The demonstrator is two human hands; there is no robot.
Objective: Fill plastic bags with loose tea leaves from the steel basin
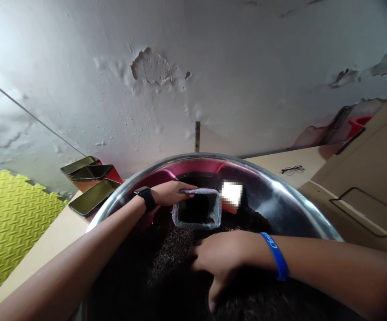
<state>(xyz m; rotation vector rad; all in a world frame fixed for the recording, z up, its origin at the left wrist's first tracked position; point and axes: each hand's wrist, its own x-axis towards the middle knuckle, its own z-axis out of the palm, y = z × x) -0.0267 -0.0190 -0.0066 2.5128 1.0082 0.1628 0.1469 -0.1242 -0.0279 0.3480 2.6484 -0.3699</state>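
A large shiny metal basin (pixel 276 183) holds dark, loose, grainy stuff (pixel 171 249). Inside it, tilted toward me, is a square container with a pale rim (pixel 196 225) and a dark hollow. My left hand (pixel 171 192), with a black watch on the wrist, grips this container at its far left rim. Over the loose stuff in front of the container is my right hand (pixel 225 254), wearing a blue wristband. Its thumb points down, apart from the other fingers, whose tips are partly lost in the dark stuff.
Beside the container is a bright pixelated patch (pixel 231 195) with a reddish lower edge. Several box-like items with dark tops (pixel 94 196) stand left of the basin, near a yellow foam mat (pixel 15 232). Glasses (pixel 293 170) lie at right, before a peeling wall (pixel 247 80).
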